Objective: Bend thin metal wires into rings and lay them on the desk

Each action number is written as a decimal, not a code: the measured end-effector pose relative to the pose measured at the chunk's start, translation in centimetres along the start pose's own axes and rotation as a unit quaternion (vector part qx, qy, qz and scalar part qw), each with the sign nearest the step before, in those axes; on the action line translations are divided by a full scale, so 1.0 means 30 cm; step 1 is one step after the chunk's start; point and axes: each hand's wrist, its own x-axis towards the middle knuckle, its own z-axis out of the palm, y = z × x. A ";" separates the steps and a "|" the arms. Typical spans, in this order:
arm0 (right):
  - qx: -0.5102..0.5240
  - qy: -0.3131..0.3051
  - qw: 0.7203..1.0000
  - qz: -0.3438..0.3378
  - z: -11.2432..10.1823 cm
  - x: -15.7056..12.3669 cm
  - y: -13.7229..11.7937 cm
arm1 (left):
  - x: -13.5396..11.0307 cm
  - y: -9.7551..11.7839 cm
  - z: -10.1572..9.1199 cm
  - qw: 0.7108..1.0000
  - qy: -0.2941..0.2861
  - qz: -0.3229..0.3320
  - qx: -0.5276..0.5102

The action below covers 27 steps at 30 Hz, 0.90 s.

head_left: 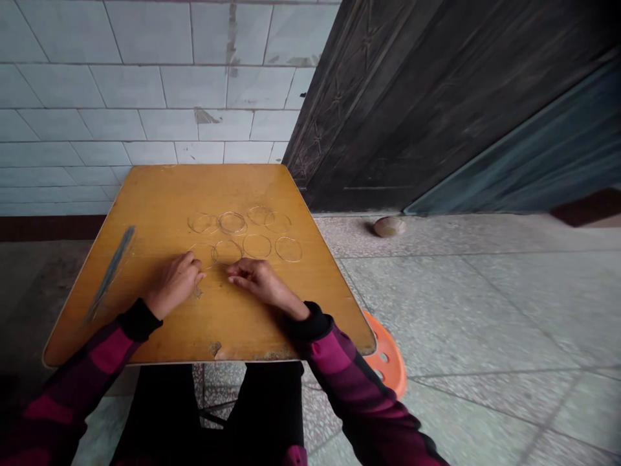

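Wire rings [257, 234]: eight, thin, lying in two loose rows mid-way on the yellow wooden desk [145, 194].
Left grip [174, 283]: fingers bunched at the lower edge of the front-left ring; cannot tell if pinching.
Right grip [259, 281]: fingers loosely together just below the second front ring; cannot tell if pinching.
Desk's left side: long grey strip [110, 272].

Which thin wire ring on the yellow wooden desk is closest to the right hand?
The second thin wire ring from the left in the front row, just past the right hand; the leftmost wire ring sits by the left hand, the others farther off.
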 end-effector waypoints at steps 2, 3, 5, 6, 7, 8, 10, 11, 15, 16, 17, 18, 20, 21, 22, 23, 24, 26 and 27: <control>-0.015 -0.019 1.000 -0.007 0.004 -0.002 -0.002 | 0.027 -0.019 0.016 1.000 0.003 -0.013 -0.001; -0.024 -0.026 0.999 -0.010 0.005 -0.003 -0.002 | 0.040 -0.032 0.021 1.000 0.006 -0.017 -0.005; -0.045 -0.035 0.998 -0.016 0.005 -0.006 -0.003 | 0.056 -0.056 0.026 1.000 0.010 -0.022 -0.012; -0.054 -0.037 0.998 -0.019 0.004 -0.007 -0.003 | 0.060 -0.065 0.027 1.000 0.010 -0.021 -0.013; -0.063 -0.039 0.997 -0.021 0.002 -0.008 -0.004 | 0.061 -0.071 0.025 1.000 0.007 -0.015 -0.012; -0.070 -0.040 0.997 -0.023 0.001 -0.009 -0.004 | 0.061 -0.075 0.023 1.000 0.003 -0.004 -0.010; -0.079 -0.045 0.996 -0.026 -0.001 -0.009 -0.004 | 0.058 -0.077 0.014 1.000 -0.008 0.017 -0.005; -0.083 -0.047 0.995 -0.028 -0.001 -0.009 -0.004 | 0.057 -0.076 0.010 1.000 -0.013 0.022 -0.002; -0.093 -0.062 0.993 -0.032 -0.002 -0.006 -0.008 | 0.062 -0.086 0.002 1.000 -0.022 0.001 0.007; -0.094 -0.064 0.993 -0.032 -0.003 -0.005 -0.010 | 0.065 -0.093 0.005 1.000 -0.022 -0.005 0.011; -0.094 -0.067 0.993 -0.033 -0.003 -0.005 -0.011 | 0.066 -0.101 0.009 1.000 -0.018 -0.009 0.015; -0.094 -0.069 0.993 -0.034 -0.004 -0.004 -0.012 | 0.068 -0.111 0.013 1.000 -0.012 -0.011 0.019; -0.093 -0.073 0.992 -0.036 -0.005 -0.004 -0.013 | 0.070 -0.129 0.021 1.000 0.002 -0.011 0.020; -0.094 -0.075 0.992 -0.037 -0.005 -0.005 -0.013 | 0.070 -0.136 0.023 1.000 0.006 -0.011 0.018; -0.095 -0.078 0.992 -0.037 -0.005 -0.005 -0.012 | 0.070 -0.140 0.024 1.000 0.009 -0.010 0.015; -0.097 -0.079 0.992 -0.036 -0.004 -0.005 -0.011 | 0.069 -0.142 0.023 1.000 0.010 -0.010 0.012; -0.098 -0.080 0.991 -0.035 -0.003 -0.005 -0.009 | 0.068 -0.141 0.020 1.000 0.012 -0.011 0.008; -0.100 -0.078 0.991 -0.035 -0.001 -0.006 -0.002 | 0.061 -0.137 0.008 0.999 0.028 -0.017 0.000; -0.101 -0.075 0.991 -0.036 0.000 -0.007 0.002 | 0.054 -0.136 -0.001 0.999 0.043 -0.022 -0.004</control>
